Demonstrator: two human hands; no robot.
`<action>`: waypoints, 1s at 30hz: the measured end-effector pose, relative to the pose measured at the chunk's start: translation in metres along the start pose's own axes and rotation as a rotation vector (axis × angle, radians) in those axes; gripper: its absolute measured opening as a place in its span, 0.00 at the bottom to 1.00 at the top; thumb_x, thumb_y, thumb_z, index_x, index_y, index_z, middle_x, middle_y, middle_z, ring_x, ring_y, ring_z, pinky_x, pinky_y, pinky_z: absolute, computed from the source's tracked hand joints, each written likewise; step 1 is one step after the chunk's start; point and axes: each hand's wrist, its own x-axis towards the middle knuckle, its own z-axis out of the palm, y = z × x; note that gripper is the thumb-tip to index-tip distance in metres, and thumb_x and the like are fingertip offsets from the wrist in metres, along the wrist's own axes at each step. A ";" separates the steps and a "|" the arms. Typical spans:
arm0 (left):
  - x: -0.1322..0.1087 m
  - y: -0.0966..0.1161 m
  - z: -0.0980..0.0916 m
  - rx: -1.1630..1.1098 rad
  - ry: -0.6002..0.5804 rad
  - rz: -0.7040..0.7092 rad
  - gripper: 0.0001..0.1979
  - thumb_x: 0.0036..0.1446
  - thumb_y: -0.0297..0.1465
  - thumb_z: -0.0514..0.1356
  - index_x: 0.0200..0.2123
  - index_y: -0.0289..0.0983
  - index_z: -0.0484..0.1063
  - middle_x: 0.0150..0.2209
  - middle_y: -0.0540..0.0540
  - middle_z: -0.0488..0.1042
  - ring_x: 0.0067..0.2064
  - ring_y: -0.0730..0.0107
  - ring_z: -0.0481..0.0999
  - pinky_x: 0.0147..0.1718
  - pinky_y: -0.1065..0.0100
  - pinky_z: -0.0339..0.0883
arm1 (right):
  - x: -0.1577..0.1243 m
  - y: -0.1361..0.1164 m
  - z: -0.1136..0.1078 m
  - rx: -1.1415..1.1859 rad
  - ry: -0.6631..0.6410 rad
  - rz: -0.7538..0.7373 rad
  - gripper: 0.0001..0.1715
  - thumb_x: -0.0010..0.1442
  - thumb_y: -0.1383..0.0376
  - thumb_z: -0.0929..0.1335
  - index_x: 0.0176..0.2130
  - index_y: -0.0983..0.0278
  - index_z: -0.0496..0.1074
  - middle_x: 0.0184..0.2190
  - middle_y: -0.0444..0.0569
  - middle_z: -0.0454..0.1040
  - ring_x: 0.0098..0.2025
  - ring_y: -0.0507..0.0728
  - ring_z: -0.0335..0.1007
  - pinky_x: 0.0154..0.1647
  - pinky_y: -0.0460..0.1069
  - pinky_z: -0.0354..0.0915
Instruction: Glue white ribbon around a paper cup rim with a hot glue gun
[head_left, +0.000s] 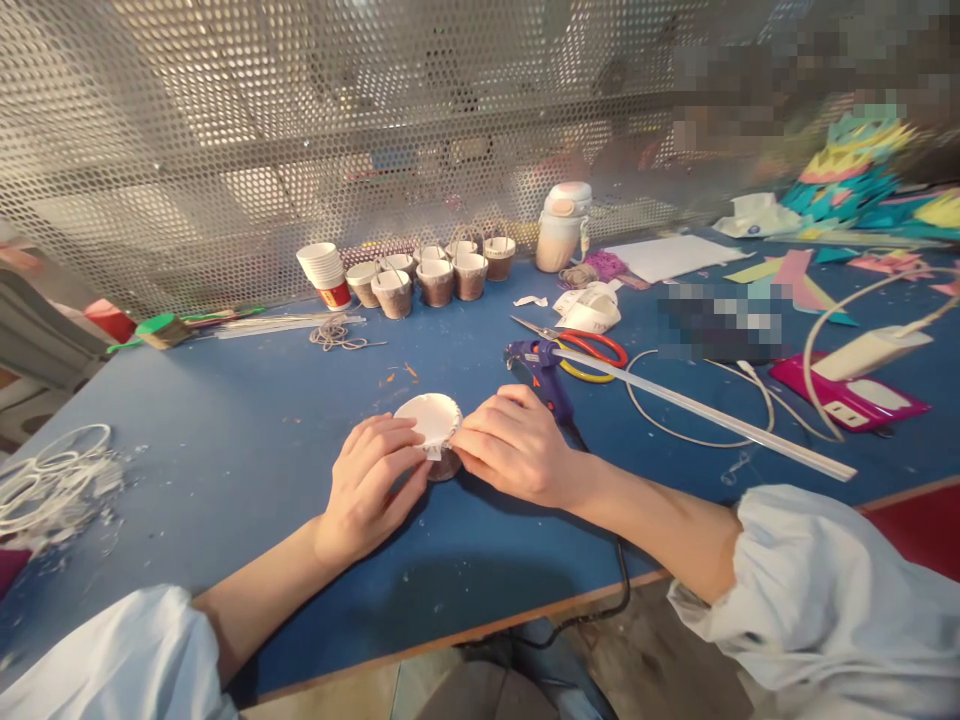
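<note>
A small paper cup (444,466) stands on the blue table, white inside, with a brown lower wall and a white strip around its rim. My left hand (377,480) is wrapped around the cup's left side, fingertips at the rim. On the other side, the fingers of my right hand (514,445) pinch the strip against the rim. A short end of the strip (433,453) hangs at the front. My fingers hide much of the cup's wall. Just beyond my right hand lies a blue glue gun (541,368) with a long clear glue stick (712,412) in it.
Several brown-wrapped cups (436,284) stand at the back beside stacked paper cups (322,272). Scissors (592,352), a white ribbon roll (590,308) and a bottle (562,228) are behind the glue gun. A power strip (847,395) lies right, twine (339,333) and white cord (56,480) left.
</note>
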 end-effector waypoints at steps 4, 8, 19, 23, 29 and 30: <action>0.001 0.002 -0.001 0.007 0.002 0.006 0.13 0.54 0.21 0.62 0.42 0.39 0.69 0.38 0.45 0.77 0.47 0.61 0.78 0.48 0.55 0.71 | 0.001 -0.003 0.002 0.027 0.029 0.025 0.06 0.64 0.70 0.66 0.34 0.64 0.71 0.28 0.45 0.76 0.31 0.53 0.68 0.40 0.51 0.59; 0.003 0.005 -0.001 -0.001 0.013 -0.023 0.10 0.56 0.21 0.60 0.40 0.39 0.69 0.35 0.46 0.78 0.45 0.61 0.78 0.47 0.56 0.71 | -0.001 -0.006 0.004 0.073 0.009 0.034 0.06 0.64 0.70 0.65 0.34 0.64 0.71 0.29 0.45 0.76 0.31 0.53 0.68 0.40 0.52 0.59; -0.001 0.012 0.001 -0.062 -0.019 -0.041 0.10 0.58 0.19 0.57 0.40 0.38 0.67 0.35 0.46 0.77 0.49 0.61 0.77 0.52 0.52 0.70 | -0.003 -0.013 0.008 0.005 0.038 -0.010 0.08 0.64 0.71 0.65 0.33 0.64 0.71 0.25 0.43 0.74 0.29 0.52 0.67 0.38 0.51 0.58; 0.000 0.014 0.001 -0.049 -0.011 -0.009 0.10 0.57 0.18 0.58 0.39 0.38 0.68 0.35 0.46 0.77 0.48 0.60 0.77 0.51 0.52 0.70 | -0.003 -0.013 0.008 0.019 0.063 -0.028 0.05 0.63 0.71 0.66 0.35 0.66 0.72 0.26 0.44 0.75 0.31 0.52 0.69 0.39 0.51 0.58; 0.000 0.012 0.002 -0.007 0.005 0.022 0.12 0.56 0.19 0.59 0.42 0.38 0.68 0.36 0.46 0.77 0.48 0.60 0.77 0.50 0.52 0.71 | -0.003 -0.014 0.009 0.006 0.045 -0.038 0.08 0.64 0.71 0.65 0.33 0.64 0.72 0.25 0.42 0.74 0.30 0.51 0.68 0.39 0.50 0.57; 0.000 0.012 0.002 -0.005 0.006 0.025 0.13 0.56 0.18 0.59 0.42 0.38 0.68 0.35 0.46 0.77 0.48 0.60 0.77 0.50 0.52 0.71 | -0.003 -0.014 0.009 0.004 0.052 -0.044 0.08 0.64 0.72 0.65 0.33 0.65 0.72 0.25 0.42 0.74 0.30 0.51 0.68 0.39 0.50 0.57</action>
